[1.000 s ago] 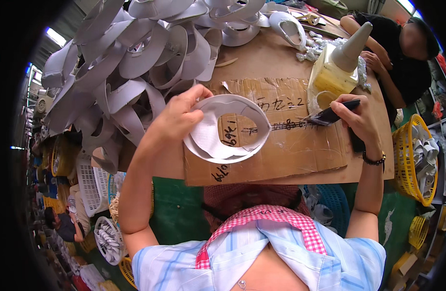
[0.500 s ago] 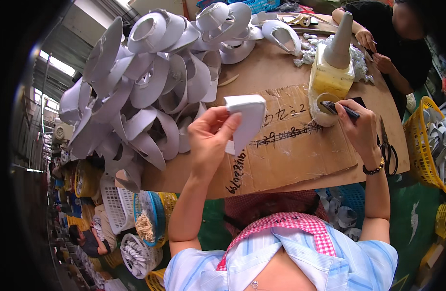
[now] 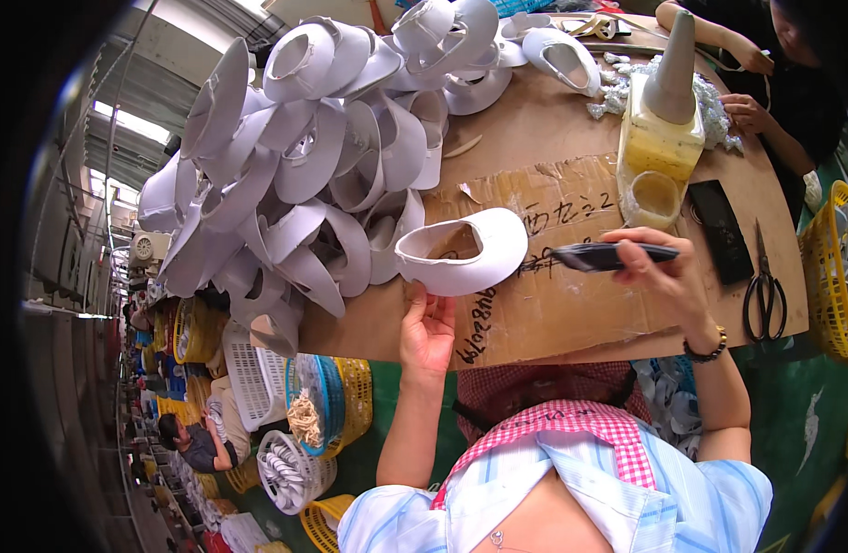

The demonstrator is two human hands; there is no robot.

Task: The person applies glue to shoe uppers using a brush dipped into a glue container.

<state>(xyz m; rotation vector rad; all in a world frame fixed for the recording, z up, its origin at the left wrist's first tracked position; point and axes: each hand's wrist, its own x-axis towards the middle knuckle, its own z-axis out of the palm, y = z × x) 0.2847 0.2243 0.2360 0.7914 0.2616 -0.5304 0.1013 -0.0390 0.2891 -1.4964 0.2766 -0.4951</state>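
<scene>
A white shoe upper (image 3: pixel 502 241), an open loop with a wide rounded end, is held at its lower edge by my left hand (image 3: pixel 429 327), with the fingers behind it. My right hand (image 3: pixel 659 272) is closed around a dark-handled brush (image 3: pixel 594 256), whose tip points left at the upper with a gap between them. Beneath both hands lies a worn cardboard sheet (image 3: pixel 571 318) with black handwriting. Beyond my right hand stands a yellowish glue bottle (image 3: pixel 659 138) with a round open mouth at its front and a grey cone on top.
Many similar white uppers (image 3: pixel 295 147) are heaped at the left of the table. Black scissors (image 3: pixel 763 295) and a dark flat case (image 3: pixel 719 230) lie at right. Another person's hand (image 3: pixel 747 112) works at the far right. A yellow basket (image 3: pixel 834 276) stands beside the table.
The brush has come out of the glue bottle's mouth and moved left toward the upper. My left hand has lowered and turned the upper so its opening shows. The whole view has shifted slightly.
</scene>
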